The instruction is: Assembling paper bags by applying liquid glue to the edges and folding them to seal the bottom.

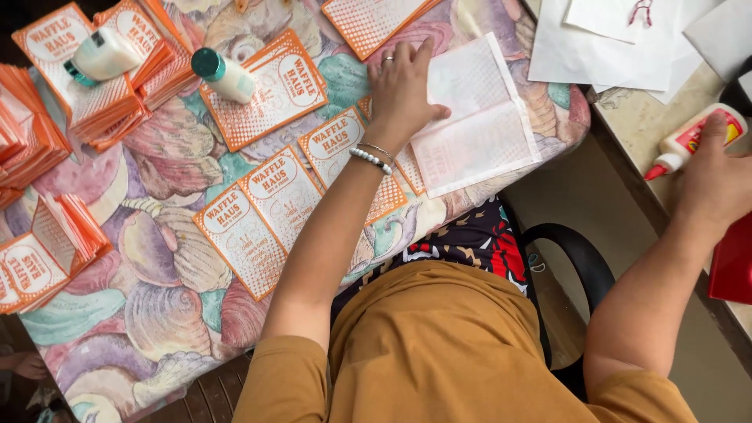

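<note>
A flat, pale translucent paper bag (475,117), faintly printed in orange, is laid face down on the shell-patterned cloth. A white glue bottle (689,139) with red label and red nozzle is lying tilted on the beige side counter.

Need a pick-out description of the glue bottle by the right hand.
Start at the beige counter right of the shell-patterned tablecloth. Below the loose white sheets, the glue bottle lies on its side under the right hand. Unlike the two green-capped bottles on the cloth, it has a red nozzle.
</note>
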